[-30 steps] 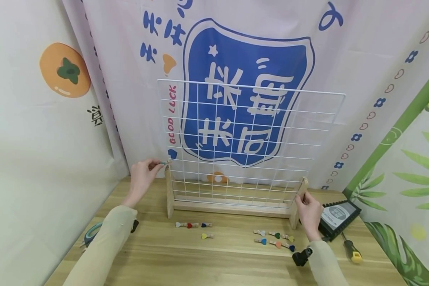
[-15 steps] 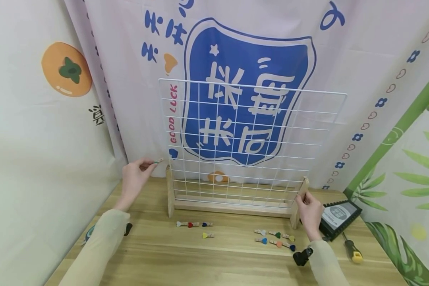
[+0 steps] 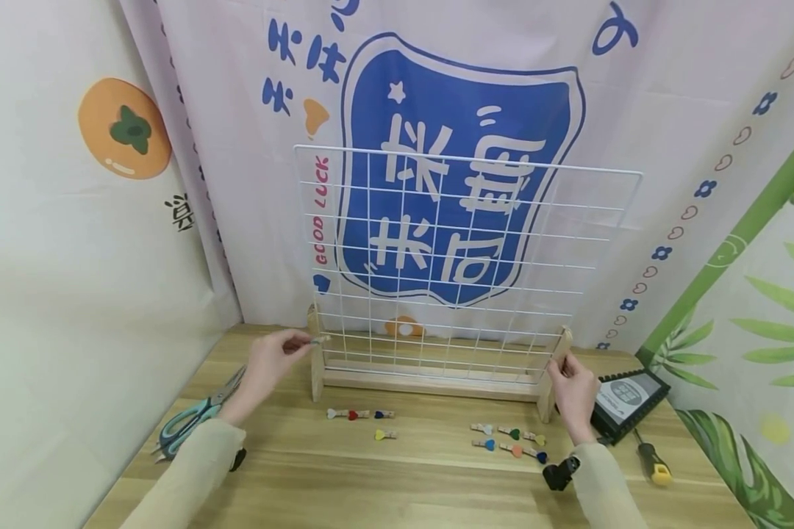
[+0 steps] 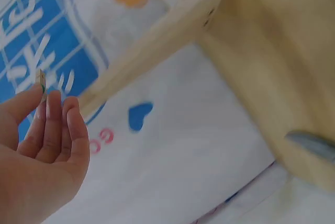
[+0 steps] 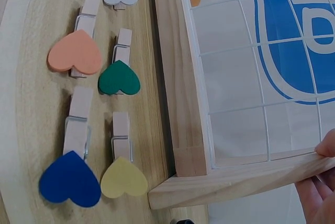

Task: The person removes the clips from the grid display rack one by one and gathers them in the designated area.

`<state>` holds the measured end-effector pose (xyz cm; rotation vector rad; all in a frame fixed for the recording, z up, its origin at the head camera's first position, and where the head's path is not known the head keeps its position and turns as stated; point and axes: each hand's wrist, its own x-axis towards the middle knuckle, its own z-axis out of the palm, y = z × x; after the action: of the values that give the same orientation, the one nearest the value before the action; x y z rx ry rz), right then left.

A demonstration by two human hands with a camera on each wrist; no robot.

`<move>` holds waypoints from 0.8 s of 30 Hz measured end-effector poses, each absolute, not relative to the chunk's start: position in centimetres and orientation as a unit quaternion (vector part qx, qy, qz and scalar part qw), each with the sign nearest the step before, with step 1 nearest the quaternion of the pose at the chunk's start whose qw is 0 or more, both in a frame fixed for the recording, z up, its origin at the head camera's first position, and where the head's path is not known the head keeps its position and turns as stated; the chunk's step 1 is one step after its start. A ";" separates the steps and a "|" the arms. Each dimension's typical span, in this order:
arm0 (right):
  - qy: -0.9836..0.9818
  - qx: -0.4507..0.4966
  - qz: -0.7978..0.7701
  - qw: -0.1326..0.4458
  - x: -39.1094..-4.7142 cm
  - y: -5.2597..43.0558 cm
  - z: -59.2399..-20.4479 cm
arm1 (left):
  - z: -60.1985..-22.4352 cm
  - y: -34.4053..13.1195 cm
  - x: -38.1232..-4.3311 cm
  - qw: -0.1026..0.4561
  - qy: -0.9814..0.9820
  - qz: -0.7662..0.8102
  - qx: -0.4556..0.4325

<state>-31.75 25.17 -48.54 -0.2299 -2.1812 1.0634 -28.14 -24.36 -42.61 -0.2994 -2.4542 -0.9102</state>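
My left hand (image 3: 273,367) pinches a small wooden clothespin (image 4: 40,79) between thumb and fingertips, with a bit of green at its held end. In the head view the clothespin's tip overlaps the left wooden post (image 3: 316,367) of a stand. That stand carries an upright white wire grid (image 3: 437,158). At the other side, my right hand (image 3: 574,393) grips the right wooden post (image 3: 554,375), thumb on one face and fingers behind, as the right wrist view also shows.
Heart-topped clothespins lie before the stand: white, red, dark blue and yellow (image 3: 385,436) ones left, several more, including an orange one (image 5: 75,52), right. Scissors (image 3: 192,425) lie by my left forearm. A black case (image 3: 628,400) and a screwdriver (image 3: 651,459) lie right. A printed curtain (image 3: 258,184) hangs behind.
My left hand first drew left, away from the grid's edge, then came down and right to the left post, still pinching the clothespin. More of the scissors shows. My right hand stayed put.
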 end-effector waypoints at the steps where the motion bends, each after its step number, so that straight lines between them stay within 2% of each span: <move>1: -0.840 -0.088 0.410 0.345 -31.8 25.2 -48.5 | -43.3 -24.1 -28.0 0.244 -0.902 -0.335 -0.119; 12: -0.839 -0.080 0.412 0.347 -31.7 25.2 -48.4 | -49.6 -22.2 -26.5 0.146 -0.900 -0.365 -0.190; 22: -0.839 -0.081 0.410 0.349 -31.7 25.2 -48.5 | -52.4 -20.4 -25.2 0.061 -0.903 -0.374 -0.204; 24: -0.840 -0.081 0.409 0.348 -31.7 25.2 -48.5 | -52.7 -20.1 -25.1 0.057 -0.903 -0.372 -0.209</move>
<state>-31.74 25.21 -48.53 -0.2111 -2.1777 1.0598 -25.11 -20.11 -52.71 -0.6349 -2.7363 -1.1270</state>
